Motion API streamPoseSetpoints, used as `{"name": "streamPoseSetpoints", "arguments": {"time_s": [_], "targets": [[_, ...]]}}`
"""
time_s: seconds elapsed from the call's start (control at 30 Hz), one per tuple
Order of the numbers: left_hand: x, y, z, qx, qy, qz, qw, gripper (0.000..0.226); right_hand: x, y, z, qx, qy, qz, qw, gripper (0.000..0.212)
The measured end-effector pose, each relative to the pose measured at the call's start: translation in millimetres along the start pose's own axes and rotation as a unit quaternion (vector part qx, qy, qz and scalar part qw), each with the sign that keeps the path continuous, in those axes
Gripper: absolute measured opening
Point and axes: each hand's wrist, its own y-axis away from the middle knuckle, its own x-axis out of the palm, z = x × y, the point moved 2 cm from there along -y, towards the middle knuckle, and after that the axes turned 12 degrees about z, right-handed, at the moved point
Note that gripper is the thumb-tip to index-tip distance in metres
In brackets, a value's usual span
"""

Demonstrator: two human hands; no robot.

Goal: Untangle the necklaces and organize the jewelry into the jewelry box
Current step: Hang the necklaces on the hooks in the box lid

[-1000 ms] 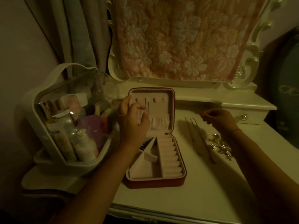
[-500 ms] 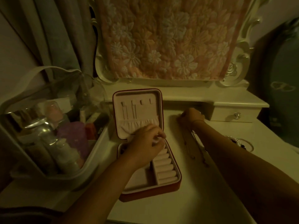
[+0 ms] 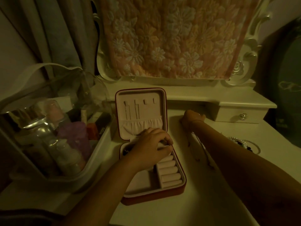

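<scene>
I wear the only camera on my head. It is wide-angled and looks forward and down from close over the table (image 3: 211,201). My forearms enter from the lower edge. My left hand (image 3: 151,144) sits mid-frame, and my right hand (image 3: 193,119) is beyond it, to its right.
</scene>
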Motion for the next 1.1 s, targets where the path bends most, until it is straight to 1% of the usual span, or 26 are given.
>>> {"name": "streamPoseSetpoints", "arguments": {"time_s": [0.07, 0.1, 0.13, 0.17, 0.2, 0.27, 0.33, 0.4, 0.47, 0.53, 0.63, 0.8, 0.87, 0.93, 1.0, 1.1], "targets": [[0.1, 0.6, 0.6, -0.005, 0.004, 0.003, 1.000, 0.014, -1.3, 4.8, -0.4, 0.001, 0.010, 0.015, 1.000, 0.020], [0.3, 0.9, 1.2, -0.008, 0.007, 0.004, 1.000, 0.014, -2.8, 7.8, -1.9, -0.004, -0.005, 0.016, 1.000, 0.019], [0.4, 0.9, 1.6, -0.008, 0.009, 0.006, 1.000, 0.014, -5.1, 11.1, -4.5, -0.018, -0.048, 0.017, 0.999, 0.019], [0.5, 0.7, 1.8, -0.009, 0.009, 0.008, 1.000, 0.014, -8.1, 16.2, -6.8, -0.043, -0.119, 0.025, 0.992, 0.022], [0.4, 0.5, 1.8, -0.010, 0.008, 0.010, 1.000, 0.014, -11.5, 23.5, -8.0, -0.075, -0.200, 0.045, 0.976, 0.024], [-0.3, 0.0, 0.3, -0.014, 0.017, 0.005, 1.000, 0.015, -21.2, 45.7, -10.8, -0.146, -0.339, 0.074, 0.926, 0.026], [-2.5, -0.9, -1.8, -0.035, 0.084, -0.005, 0.996, 0.016, -30.2, 71.3, -14.1, -0.216, -0.433, 0.118, 0.867, 0.022], [-6.5, -2.7, -6.0, -0.061, 0.197, -0.025, 0.978, 0.017, -36.6, 92.9, -15.4, -0.269, -0.484, 0.165, 0.816, 0.022], [-11.3, -6.1, -8.8, -0.066, 0.269, -0.061, 0.959, 0.020, -42.7, 110.1, -14.4, -0.294, -0.502, 0.203, 0.788, 0.021], [-16.3, -7.4, -14.1, -0.067, 0.327, -0.073, 0.940, 0.023, -48.5, 123.3, -11.3, -0.319, -0.505, 0.225, 0.769, 0.021], [-19.7, -6.9, -25.7, -0.065, 0.389, -0.061, 0.917, 0.020, -53.5, 136.1, -5.7, -0.343, -0.490, 0.230, 0.768, 0.023], [-21.2, -8.1, -40.9, -0.063, 0.421, -0.079, 0.901, 0.008, -57.7, 149.6, -2.2, -0.348, -0.452, 0.193, 0.799, 0.022], [-21.6, -8.1, -43.4, -0.058, 0.428, -0.084, 0.898, 0.007, -56.2, 151.3, -1.8, -0.349, -0.428, 0.180, 0.814, 0.021], [-21.1, -7.4, -45.6, -0.056, 0.432, -0.087, 0.896, 0.007, -54.6, 152.5, -0.4, -0.349, -0.417, 0.174, 0.821, 0.023], [-20.5, -7.2, -46.9, -0.056, 0.433, -0.092, 0.895, 0.008, -53.5, 153.2, 1.2, -0.351, -0.418, 0.175, 0.819, 0.024], [-20.7, -7.3, -49.2, -0.057, 0.417, -0.090, 0.903, 0.007, -54.4, 155.5, 2.4, -0.356, -0.426, 0.175, 0.813, 0.025]]}}
